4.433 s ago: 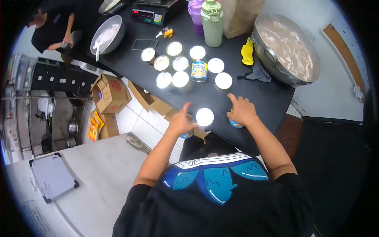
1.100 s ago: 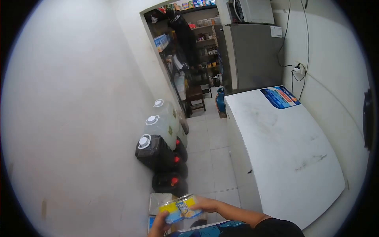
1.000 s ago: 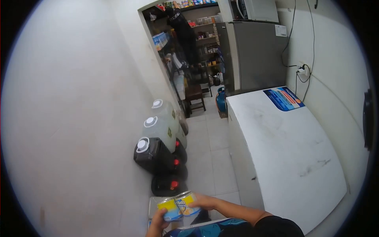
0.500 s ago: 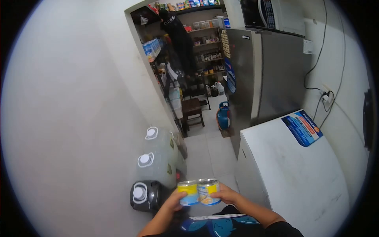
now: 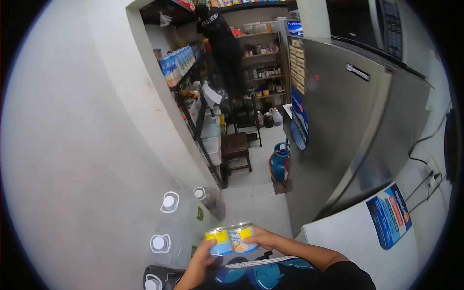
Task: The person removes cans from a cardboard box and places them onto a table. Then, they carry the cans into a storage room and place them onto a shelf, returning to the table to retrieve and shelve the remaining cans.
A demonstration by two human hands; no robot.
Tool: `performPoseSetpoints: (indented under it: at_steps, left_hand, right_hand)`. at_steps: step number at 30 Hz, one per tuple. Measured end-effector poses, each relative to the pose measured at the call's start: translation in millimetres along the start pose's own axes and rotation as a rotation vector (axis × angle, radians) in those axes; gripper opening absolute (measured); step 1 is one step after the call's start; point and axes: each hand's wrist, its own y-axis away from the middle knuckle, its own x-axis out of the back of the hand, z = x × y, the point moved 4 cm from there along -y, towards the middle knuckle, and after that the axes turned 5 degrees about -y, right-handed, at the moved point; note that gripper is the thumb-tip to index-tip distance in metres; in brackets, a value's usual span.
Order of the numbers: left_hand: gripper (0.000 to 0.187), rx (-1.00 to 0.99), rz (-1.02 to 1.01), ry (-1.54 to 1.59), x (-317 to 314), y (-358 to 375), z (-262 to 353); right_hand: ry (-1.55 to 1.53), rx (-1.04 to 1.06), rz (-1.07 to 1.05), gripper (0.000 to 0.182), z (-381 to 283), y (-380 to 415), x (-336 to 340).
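My left hand (image 5: 204, 252) is closed around a yellow and blue food can (image 5: 219, 241). A second can (image 5: 243, 237), with a similar yellow, white and blue label, sits in my right hand (image 5: 263, 238). Both cans are upright, side by side in front of my body, and they touch or nearly touch. Their silver rims face up. My thumbs show on the near sides of the cans; most of my other fingers are hidden behind them.
Large water jugs (image 5: 181, 241) stand at the left wall. A steel refrigerator (image 5: 338, 106) and white chest freezer (image 5: 338, 231) line the right. Beyond the doorway are a brown stool (image 5: 235, 146), a blue gas cylinder (image 5: 279, 164), stocked shelves (image 5: 263, 55) and a person (image 5: 220, 38) reaching up.
My view has moved forward toward the doorway, so the refrigerator and shelves look nearer. Both cans remain in my hands, now slightly further left in view. The person still reaches toward the top shelf.
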Motion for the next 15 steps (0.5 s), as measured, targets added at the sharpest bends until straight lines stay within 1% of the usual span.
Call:
performPoseSetpoints:
  at_steps: [2, 3, 6, 10, 12, 14, 15]
  left_hand:
    - [0.066, -0.005, 0.036, -0.012, 8, -27, 16]
    - [0.067, -0.076, 0.040, -0.007, 7, -44, 24]
    - [0.068, -0.013, 0.080, -0.035, 26, -95, 41]
    - [0.065, 0.008, 0.046, -0.068, 52, -186, 80]
    - [0.065, 0.031, 0.055, -0.077, 67, -236, 102]
    - [0.064, 0.028, 0.012, -0.155, 72, -283, 133]
    - [0.065, 0.084, 0.019, -0.146, 83, -306, 143]
  right_hand:
    - [0.008, -0.015, 0.011, 0.070, -26, -24, 10]
    - [0.012, -0.020, 0.017, 0.071, -37, -37, 17]
    - [0.025, 0.005, 0.011, 0.070, -58, -80, 49]
    - [-0.041, 0.051, 0.042, 0.068, -87, -156, 104]
    - [-0.090, 0.061, 0.115, 0.068, -116, -189, 125]
    - [-0.057, -0.002, 0.190, 0.068, -161, -218, 135]
    - [-0.070, -0.001, 0.184, 0.070, -173, -239, 147]
